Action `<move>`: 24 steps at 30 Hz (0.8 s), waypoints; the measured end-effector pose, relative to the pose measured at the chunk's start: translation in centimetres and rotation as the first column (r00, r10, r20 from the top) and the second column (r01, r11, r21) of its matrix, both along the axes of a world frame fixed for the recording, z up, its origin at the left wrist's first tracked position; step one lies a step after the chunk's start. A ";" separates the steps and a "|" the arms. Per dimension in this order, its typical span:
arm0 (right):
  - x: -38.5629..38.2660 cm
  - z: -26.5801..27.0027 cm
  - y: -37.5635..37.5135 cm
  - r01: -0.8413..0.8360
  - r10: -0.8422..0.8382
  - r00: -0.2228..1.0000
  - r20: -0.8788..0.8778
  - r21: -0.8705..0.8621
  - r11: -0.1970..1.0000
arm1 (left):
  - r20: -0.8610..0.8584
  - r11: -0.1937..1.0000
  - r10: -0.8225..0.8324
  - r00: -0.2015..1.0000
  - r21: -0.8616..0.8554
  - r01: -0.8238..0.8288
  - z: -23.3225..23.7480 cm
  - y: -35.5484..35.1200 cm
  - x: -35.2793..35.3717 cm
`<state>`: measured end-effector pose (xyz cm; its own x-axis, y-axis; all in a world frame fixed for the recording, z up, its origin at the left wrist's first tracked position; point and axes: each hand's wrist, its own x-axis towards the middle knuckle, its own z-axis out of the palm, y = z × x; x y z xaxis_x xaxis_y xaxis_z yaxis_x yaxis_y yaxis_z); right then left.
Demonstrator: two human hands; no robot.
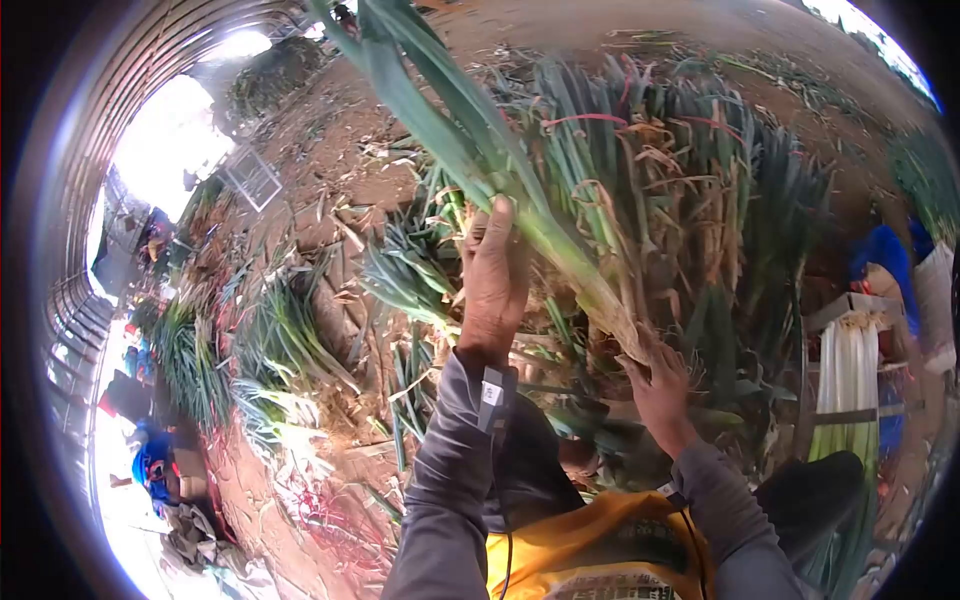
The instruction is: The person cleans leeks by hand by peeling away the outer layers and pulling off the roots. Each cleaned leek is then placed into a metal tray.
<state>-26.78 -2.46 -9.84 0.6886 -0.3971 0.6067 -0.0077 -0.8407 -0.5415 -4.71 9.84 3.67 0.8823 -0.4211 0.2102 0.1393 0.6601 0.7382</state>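
Note:
A long green leek (545,232) slants across the view, its leaves up at the top left and its brownish root end low on the right. My left hand (495,275) is closed around the upper stalk, with the thumb on top. At the root end, my right hand (658,385) has its fingers closed on the dry outer skin. Just beyond the leek stands a big bundle of leeks (690,180) with dry brown leaves and pink ties. Smaller leeks (405,275) lie just left of my left hand.
Leek piles (290,335) lie on the dirt floor at the left, near pink string (335,520). At the right, a wooden frame (865,305) holds trimmed white-stemmed leeks (845,370). A white metal frame (250,178) stands at the upper left. A yellow apron (600,545) covers my lap.

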 end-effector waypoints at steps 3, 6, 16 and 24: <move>-1.5 0.9 -1.4 -0.008 0.008 1.000 0.005 0.025 1.000 | 0.013 0.995 -0.058 0.998 -0.083 0.059 0.3 -1.1 -0.7; -3.0 1.8 -2.0 -0.102 0.103 0.995 -0.003 0.099 0.990 | 0.020 0.995 -0.021 1.000 -0.101 0.023 0.7 -2.2 -1.1; -6.6 0.9 -4.0 -0.330 0.440 0.898 0.014 0.682 0.653 | -0.009 0.997 -0.077 0.997 -0.013 0.077 0.3 -3.8 -1.8; -5.5 2.7 -5.4 -0.212 0.490 0.867 -0.095 0.819 0.533 | -0.100 0.982 -0.188 0.977 -0.001 0.189 0.5 -4.1 -2.2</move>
